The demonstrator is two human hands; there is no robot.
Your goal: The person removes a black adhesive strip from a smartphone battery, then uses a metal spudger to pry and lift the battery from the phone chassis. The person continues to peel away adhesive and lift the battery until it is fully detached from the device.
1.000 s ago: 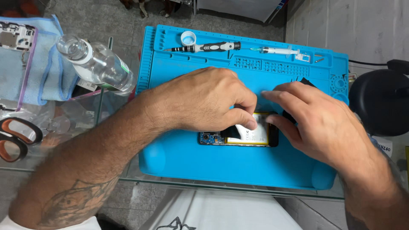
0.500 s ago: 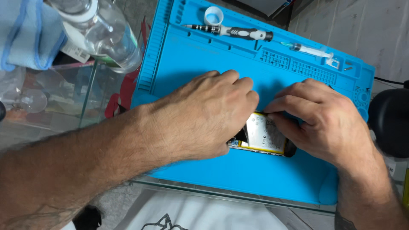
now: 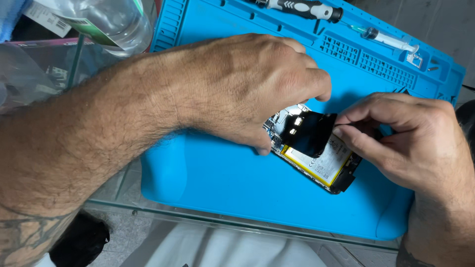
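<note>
Single head-worn view, looking steeply down at close range onto the blue work mat [image 3: 222, 178] atop a glass table [image 3: 148, 210].

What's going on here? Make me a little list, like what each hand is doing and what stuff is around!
Left hand: rests on the top end of the opened phone, fingers curled.
Right hand: pinches a black flexible sheet, lifted off the phone.
Phone: lies open on the blue mat, yellow-edged battery showing.
Mat's far edge: screwdriver, small syringe.
Beside mat: clear plastic bottle.
Underneath: glass table.
</note>
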